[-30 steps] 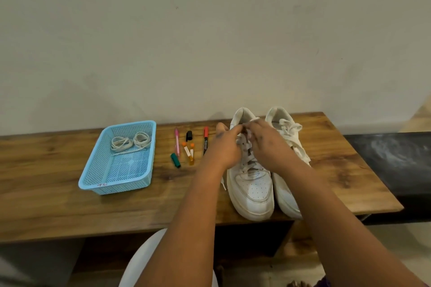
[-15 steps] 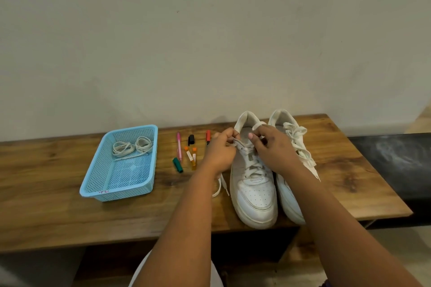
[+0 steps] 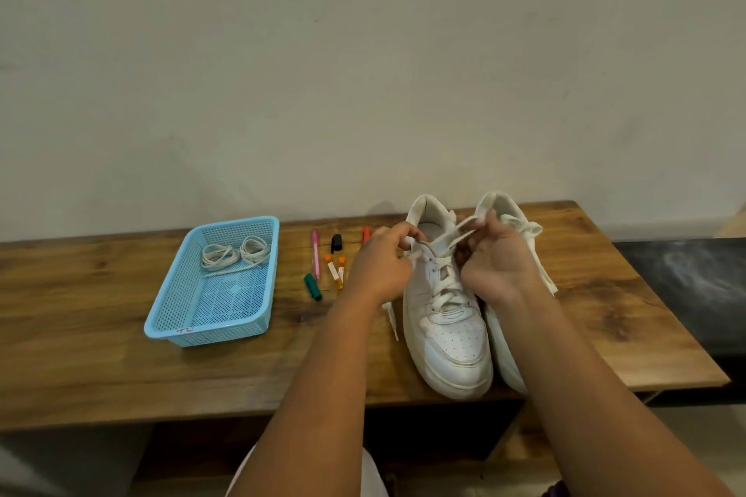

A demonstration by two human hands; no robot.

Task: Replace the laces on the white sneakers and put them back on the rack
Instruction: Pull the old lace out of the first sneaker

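Both hands work at the top of the nearer white sneaker [image 3: 446, 319] on the wooden bench [image 3: 101, 355]. The left hand [image 3: 381, 264] pinches the lace [image 3: 438, 254] at its left eyelets; the right hand [image 3: 494, 260] curls round a lace strand, partly hiding the second sneaker [image 3: 520, 230]. Left of the sneakers, a blue basket [image 3: 202, 335] holds coiled laces [image 3: 236, 254] and bears small red writing, unreadable.

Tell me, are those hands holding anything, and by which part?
Both hold the lace of the left sneaker, up by the top eyelets. The left hand pinches one strand, the right hand grips the other.
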